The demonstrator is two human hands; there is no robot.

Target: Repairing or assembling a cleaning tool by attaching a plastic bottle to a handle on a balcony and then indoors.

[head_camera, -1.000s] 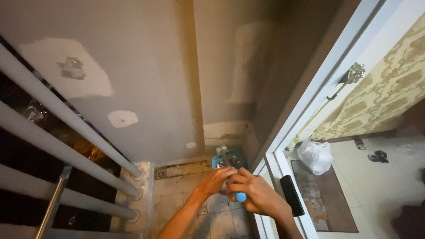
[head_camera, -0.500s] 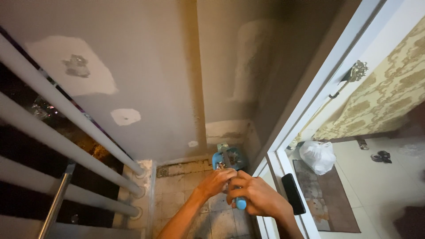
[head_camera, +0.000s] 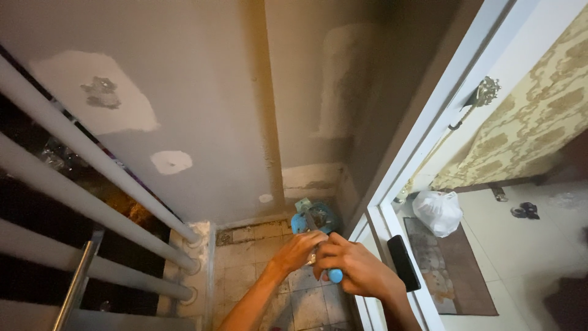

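My left hand (head_camera: 299,249) and my right hand (head_camera: 355,268) meet low in the head view, over a tiled balcony floor (head_camera: 257,270). Together they grip a small object with a blue end (head_camera: 335,276) that sticks out below my right fingers; something pale shows between the two hands. What the object is stays hidden by my fingers. Just beyond the hands a blue round item (head_camera: 313,219) lies on the floor in the corner by the wall.
White railing bars (head_camera: 92,184) run along the left. A grey patched wall (head_camera: 202,110) stands ahead. To the right, a white door frame (head_camera: 392,202) with a black device (head_camera: 403,262) on the sill, a white plastic bag (head_camera: 438,211) and a brown mat (head_camera: 459,270).
The hands stay together on the blue-ended object with only small finger shifts. The view has drifted slightly, so the railing and wall patches sit a little differently.
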